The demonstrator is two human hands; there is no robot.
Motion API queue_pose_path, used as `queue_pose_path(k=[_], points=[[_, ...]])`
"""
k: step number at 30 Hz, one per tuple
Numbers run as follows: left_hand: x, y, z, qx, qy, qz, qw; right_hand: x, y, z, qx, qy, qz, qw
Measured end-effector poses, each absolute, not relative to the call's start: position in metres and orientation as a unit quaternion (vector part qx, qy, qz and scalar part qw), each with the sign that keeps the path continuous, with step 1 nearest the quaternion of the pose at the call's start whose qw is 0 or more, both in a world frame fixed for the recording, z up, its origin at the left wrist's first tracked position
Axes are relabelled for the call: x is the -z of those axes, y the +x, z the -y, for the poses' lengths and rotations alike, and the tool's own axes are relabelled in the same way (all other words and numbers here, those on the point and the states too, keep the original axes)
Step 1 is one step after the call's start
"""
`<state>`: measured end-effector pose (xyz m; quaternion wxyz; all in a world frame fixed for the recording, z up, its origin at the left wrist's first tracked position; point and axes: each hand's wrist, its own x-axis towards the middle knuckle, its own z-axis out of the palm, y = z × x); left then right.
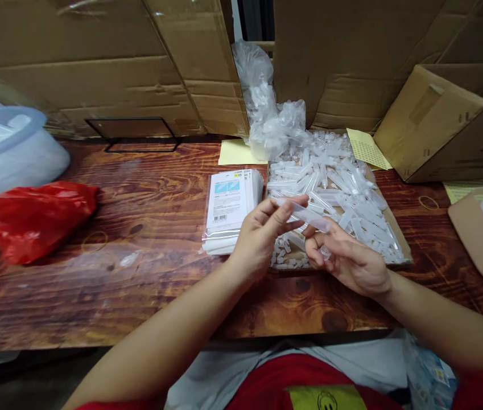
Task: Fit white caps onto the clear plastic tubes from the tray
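My left hand (264,228) pinches one end of a translucent white plastic strip (312,219) between thumb and fingers. The strip's other end lies at the fingers of my right hand (347,256), which curl around a small clear plastic piece (325,251). Beneath both hands is a shallow cardboard tray (397,230) heaped with similar translucent pieces (352,188). Just left of the tray, a stack of printed cards in clear sleeves (228,205) rests on the wooden table (160,296).
Crumpled clear plastic bags (267,114) stand behind the tray. A cardboard box (433,119) and a beige bin (471,239) are at right. Leftward are a red plastic bag (40,216), a pale blue tub (19,154) and a black wire stand (134,135). Cardboard walls (108,62) line the back.
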<state>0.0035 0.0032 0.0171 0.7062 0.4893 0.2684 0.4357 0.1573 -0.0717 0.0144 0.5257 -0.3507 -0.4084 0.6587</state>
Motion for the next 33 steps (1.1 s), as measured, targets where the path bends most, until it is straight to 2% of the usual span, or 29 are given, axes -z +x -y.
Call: queue_pose_path(k=[4, 9, 12, 15, 20, 24, 27, 33], points=[[-0.018, 0.004, -0.009, -0.45, 0.441, -0.271, 0.728, -0.017, 0.175, 0.07, -0.532, -0.426, 0.468, 0.563], [-0.007, 0.008, -0.005, -0.398, 0.506, -0.277, 0.713, -0.024, 0.186, 0.063, -0.339, -0.479, 0.526, 0.615], [-0.002, 0.008, 0.002, -0.318, 0.582, -0.257, 0.703, -0.023, 0.184, 0.063, -0.296, -0.466, 0.53, 0.644], [-0.001, 0.006, 0.007, -0.267, 0.64, -0.24, 0.679, -0.019, 0.179, 0.064, -0.304, -0.431, 0.524, 0.669], [-0.001, 0.004, 0.008, -0.258, 0.656, -0.219, 0.674, -0.011, 0.169, 0.064, -0.366, -0.434, 0.551, 0.612], [-0.002, 0.003, 0.007, -0.284, 0.653, -0.221, 0.667, -0.007, 0.169, 0.064, -0.367, -0.415, 0.59, 0.587], [-0.004, 0.0, 0.006, -0.295, 0.683, -0.233, 0.627, -0.007, 0.176, 0.064, -0.32, -0.408, 0.663, 0.541], [-0.007, -0.004, 0.005, -0.314, 0.745, -0.257, 0.529, -0.006, 0.189, 0.062, -0.14, -0.38, 0.8, 0.443]])
